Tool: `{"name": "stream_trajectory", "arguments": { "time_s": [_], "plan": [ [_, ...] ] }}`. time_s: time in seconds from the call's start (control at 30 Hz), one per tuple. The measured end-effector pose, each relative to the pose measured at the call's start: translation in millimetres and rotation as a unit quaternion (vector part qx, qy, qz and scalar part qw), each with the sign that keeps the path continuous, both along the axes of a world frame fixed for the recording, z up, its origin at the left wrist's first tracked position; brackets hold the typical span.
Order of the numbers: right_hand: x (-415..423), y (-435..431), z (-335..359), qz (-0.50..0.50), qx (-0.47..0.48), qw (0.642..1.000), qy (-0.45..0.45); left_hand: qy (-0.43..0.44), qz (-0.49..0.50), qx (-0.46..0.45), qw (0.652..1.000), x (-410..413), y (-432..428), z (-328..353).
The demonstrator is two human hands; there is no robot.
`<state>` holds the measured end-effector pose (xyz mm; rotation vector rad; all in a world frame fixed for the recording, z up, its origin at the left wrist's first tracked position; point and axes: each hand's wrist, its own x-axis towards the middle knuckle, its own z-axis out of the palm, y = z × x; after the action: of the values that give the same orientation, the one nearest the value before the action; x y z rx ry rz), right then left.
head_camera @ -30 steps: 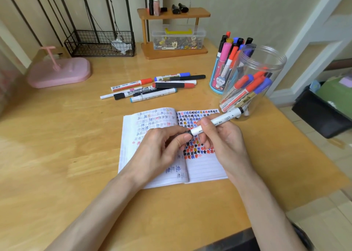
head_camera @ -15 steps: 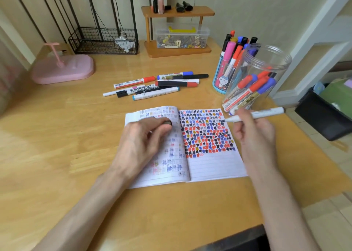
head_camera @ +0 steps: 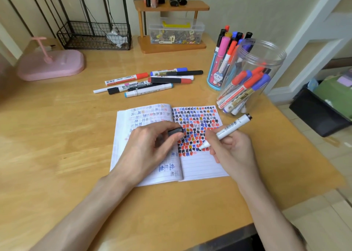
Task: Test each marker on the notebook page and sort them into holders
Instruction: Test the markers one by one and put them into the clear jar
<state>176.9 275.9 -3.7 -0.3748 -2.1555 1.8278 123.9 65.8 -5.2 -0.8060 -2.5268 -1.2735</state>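
Over the notebook (head_camera: 202, 167) the left hand (head_camera: 150, 147) pinches a black cap (head_camera: 175, 131) and the right hand (head_camera: 234, 151) keeps its grip clamped on the white marker (head_camera: 228, 129), tip on the page, mid-test; next it likely needs recapping, then the jar (head_camera: 266, 60) beyond the notebook.

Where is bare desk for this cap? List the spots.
Wide bare desk left of the notebook, below the pink case. A strip along the near edge, between the forearms. Crowded: loose markers behind the notebook, clear jar and blue holder at right.
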Motion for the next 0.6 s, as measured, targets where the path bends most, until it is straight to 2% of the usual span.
{"name": "stream_trajectory", "arguments": {
  "time_s": [0.47, 0.6],
  "plan": [
    [3.5, -5.7, -10.4, 0.011, 0.076, 0.997, 0.018, -0.008, 0.004, -0.003, 1.000, -1.6, -1.8, -4.7],
    [3.0, -2.7, -11.2, 0.002, 0.062, 0.998, 0.027, -0.009, 0.004, 0.000, 1.000, -1.0, -2.5, -3.3]
  ]
}}
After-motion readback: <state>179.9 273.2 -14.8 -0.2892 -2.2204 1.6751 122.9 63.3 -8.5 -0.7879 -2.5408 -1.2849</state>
